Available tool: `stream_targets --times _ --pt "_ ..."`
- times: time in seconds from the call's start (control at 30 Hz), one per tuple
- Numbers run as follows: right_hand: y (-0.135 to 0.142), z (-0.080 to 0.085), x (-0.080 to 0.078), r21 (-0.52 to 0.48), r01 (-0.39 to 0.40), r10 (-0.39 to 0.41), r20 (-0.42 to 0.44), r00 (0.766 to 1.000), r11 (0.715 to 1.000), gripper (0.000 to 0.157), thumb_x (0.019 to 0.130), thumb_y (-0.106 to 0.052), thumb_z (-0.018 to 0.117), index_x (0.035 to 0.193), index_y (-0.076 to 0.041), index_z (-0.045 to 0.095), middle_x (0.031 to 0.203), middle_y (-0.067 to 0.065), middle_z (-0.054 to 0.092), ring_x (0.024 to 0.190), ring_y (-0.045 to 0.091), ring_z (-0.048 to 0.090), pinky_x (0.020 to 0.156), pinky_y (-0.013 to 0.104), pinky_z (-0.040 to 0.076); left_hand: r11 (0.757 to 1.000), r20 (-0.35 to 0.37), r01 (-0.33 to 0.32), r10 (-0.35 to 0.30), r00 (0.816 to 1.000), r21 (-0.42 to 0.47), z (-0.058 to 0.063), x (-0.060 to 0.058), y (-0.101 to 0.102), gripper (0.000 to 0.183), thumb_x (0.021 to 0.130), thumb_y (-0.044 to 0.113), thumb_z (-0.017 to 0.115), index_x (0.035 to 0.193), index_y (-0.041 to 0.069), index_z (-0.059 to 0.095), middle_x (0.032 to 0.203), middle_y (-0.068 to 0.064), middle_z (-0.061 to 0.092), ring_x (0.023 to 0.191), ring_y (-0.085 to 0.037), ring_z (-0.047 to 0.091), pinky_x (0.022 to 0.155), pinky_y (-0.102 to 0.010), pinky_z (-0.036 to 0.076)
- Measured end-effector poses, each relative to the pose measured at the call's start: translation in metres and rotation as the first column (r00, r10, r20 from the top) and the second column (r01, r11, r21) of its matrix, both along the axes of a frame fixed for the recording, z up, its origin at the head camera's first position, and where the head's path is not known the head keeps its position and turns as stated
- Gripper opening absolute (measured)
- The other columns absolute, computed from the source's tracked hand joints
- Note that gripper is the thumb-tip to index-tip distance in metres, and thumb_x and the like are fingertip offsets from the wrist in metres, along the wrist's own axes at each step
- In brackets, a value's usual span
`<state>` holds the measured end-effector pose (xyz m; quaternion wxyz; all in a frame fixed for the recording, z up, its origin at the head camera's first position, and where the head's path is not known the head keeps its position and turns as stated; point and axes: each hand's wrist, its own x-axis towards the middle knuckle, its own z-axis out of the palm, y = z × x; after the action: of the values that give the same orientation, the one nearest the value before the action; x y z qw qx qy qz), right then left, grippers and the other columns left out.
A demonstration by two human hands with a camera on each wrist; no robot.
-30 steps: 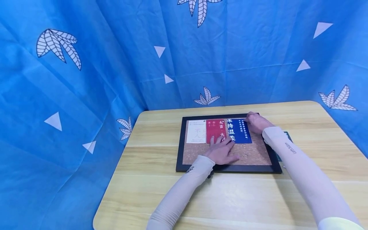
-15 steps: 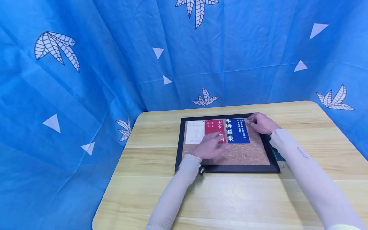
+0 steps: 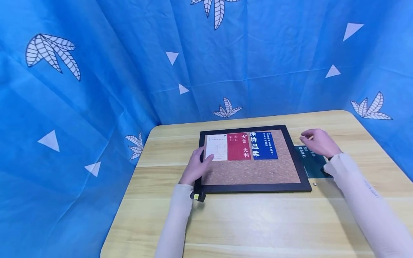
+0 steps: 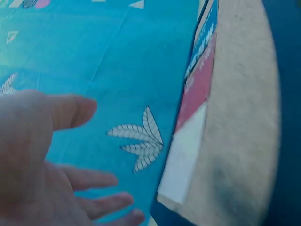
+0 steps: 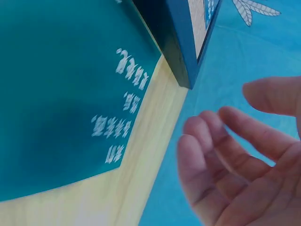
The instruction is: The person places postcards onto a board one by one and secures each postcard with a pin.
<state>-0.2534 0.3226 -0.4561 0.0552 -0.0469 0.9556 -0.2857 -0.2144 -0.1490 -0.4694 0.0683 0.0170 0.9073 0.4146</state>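
Observation:
A black-framed cork board (image 3: 258, 173) lies on the table. Along its upper part a white card (image 3: 216, 152), a red card (image 3: 238, 152) and a blue card (image 3: 266, 152) sit side by side. My left hand (image 3: 195, 166) is at the board's left edge, its thumb over the white card in the head view; the left wrist view shows its fingers extended and holding nothing. Beyond the board's right side, my right hand (image 3: 319, 142) hovers near a dark green card (image 3: 312, 166) that partly disappears under my wrist. Its fingers are loosely bent with nothing between them in the right wrist view.
The wooden table (image 3: 258, 222) carries the board near its back. A small shiny round thing (image 3: 315, 184) lies just right of the board's lower right corner. Blue patterned curtain (image 3: 200, 64) hangs behind and to the left.
My left hand has moved left off the red and blue cards to the board's left edge. My right hand has left the blue card's upper right corner and moved right, off the board.

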Motion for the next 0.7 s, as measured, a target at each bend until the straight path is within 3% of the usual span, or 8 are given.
stream_targets --times 0.1,0.2,0.3,0.4,0.53,0.7 --pt "0.008 -0.002 0.01 0.026 0.023 -0.023 0.016 1.0 0.999 0.057 0.108 -0.037 0.049 0.137 0.012 0.055 0.122 0.034 0.063 0.098 0.039 0.063 0.081 0.052 0.056 0.996 0.037 -0.077 0.076 0.996 0.036 -0.008 0.006 -0.012 0.078 0.103 0.049 0.056 0.162 0.006 0.03 0.169 -0.018 0.028 0.156 -0.038 0.031 0.125 -0.056 0.03" --pt "0.017 -0.003 0.019 0.048 0.044 -0.045 0.027 0.999 0.998 0.063 0.107 -0.04 0.05 0.137 0.014 0.053 0.12 0.035 0.062 0.098 0.041 0.061 0.08 0.053 0.053 0.993 0.068 -0.109 0.106 0.992 0.054 -0.014 0.008 -0.023 0.08 0.103 0.049 0.056 0.163 0.004 0.027 0.169 -0.02 0.028 0.154 -0.039 0.035 0.124 -0.056 0.031" --pt "0.026 -0.004 0.028 0.063 0.06 -0.062 0.037 0.997 0.996 0.067 0.106 -0.043 0.05 0.138 0.016 0.051 0.119 0.037 0.061 0.099 0.042 0.06 0.082 0.056 0.052 0.99 0.102 -0.12 0.111 0.989 0.08 -0.016 0.007 -0.029 0.081 0.103 0.05 0.055 0.161 0.0 0.028 0.166 -0.023 0.032 0.151 -0.041 0.039 0.123 -0.056 0.034" --pt "0.031 -0.006 0.036 0.069 0.075 -0.08 0.069 0.994 0.995 0.07 0.106 -0.045 0.05 0.138 0.018 0.049 0.119 0.038 0.061 0.099 0.043 0.061 0.083 0.057 0.051 0.987 0.111 -0.094 0.079 0.991 0.129 -0.019 0.006 -0.032 0.066 0.105 0.045 0.054 0.148 -0.005 0.047 0.15 -0.026 0.051 0.139 -0.038 0.052 0.117 -0.054 0.041" --pt "0.038 -0.008 0.045 0.085 0.09 -0.1 0.122 0.987 0.992 0.075 0.106 -0.049 0.049 0.138 0.019 0.047 0.117 0.038 0.061 0.098 0.043 0.061 0.082 0.056 0.052 0.98 0.125 -0.091 0.069 0.99 0.177 -0.021 0.004 -0.033 0.052 0.105 0.042 0.055 0.134 -0.001 0.06 0.132 -0.022 0.065 0.123 -0.033 0.06 0.111 -0.054 0.046" --pt "0.043 -0.011 0.053 0.107 0.108 -0.126 0.18 0.976 0.988 0.08 0.106 -0.052 0.047 0.137 0.022 0.044 0.122 0.043 0.057 0.102 0.049 0.059 0.083 0.061 0.051 0.974 0.154 -0.112 0.082 0.985 0.198 -0.023 0.002 -0.033 0.049 0.105 0.043 0.055 0.133 0.004 0.064 0.127 -0.018 0.069 0.117 -0.029 0.063 0.108 -0.051 0.048"
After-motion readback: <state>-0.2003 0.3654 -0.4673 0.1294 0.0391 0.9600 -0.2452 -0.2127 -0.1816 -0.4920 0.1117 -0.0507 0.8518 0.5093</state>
